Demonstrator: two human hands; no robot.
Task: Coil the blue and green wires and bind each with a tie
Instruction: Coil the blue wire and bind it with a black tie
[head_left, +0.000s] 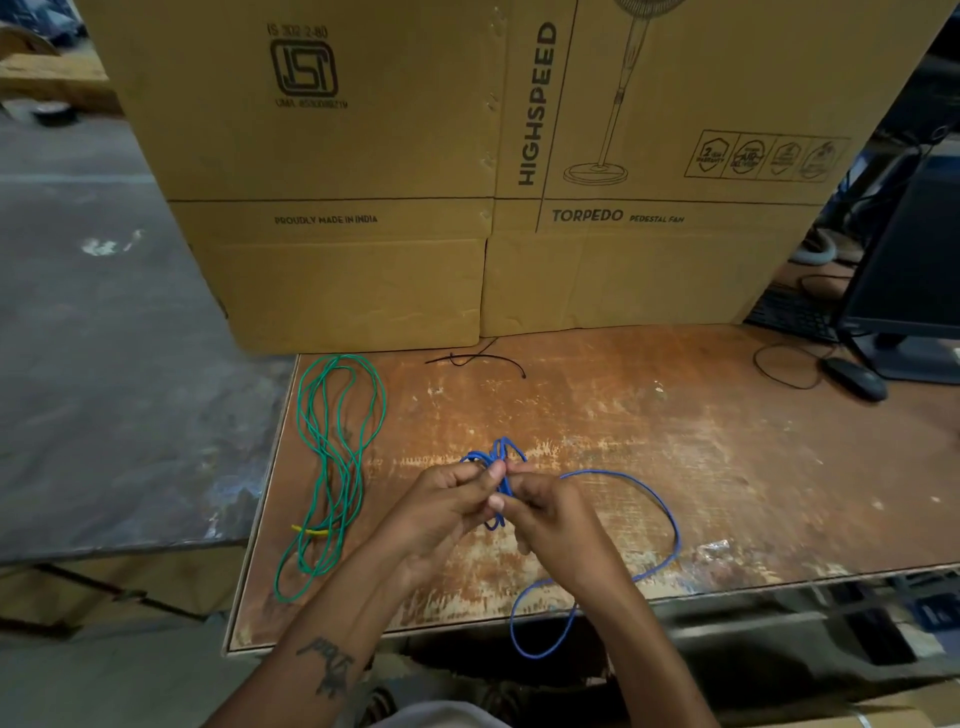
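The blue wire (655, 503) is partly bunched into small loops between my two hands above the worn wooden table (675, 441). My left hand (447, 506) and my right hand (550, 512) both grip that bundle, fingers curled round it. A long free loop of the blue wire runs out to the right and hangs over the table's front edge. The green wire (337, 467) lies in long loose loops at the table's left side, with a small yellow piece (310, 530) across its lower part. A black tie (475, 359) lies at the back of the table.
Large cardboard fan boxes (467, 182) stand along the back of the table. A black monitor (914, 270), keyboard (789, 312) and mouse (854, 378) sit at the far right. A crumpled clear wrapper (714, 550) lies near the front right. The floor drops away left of the table.
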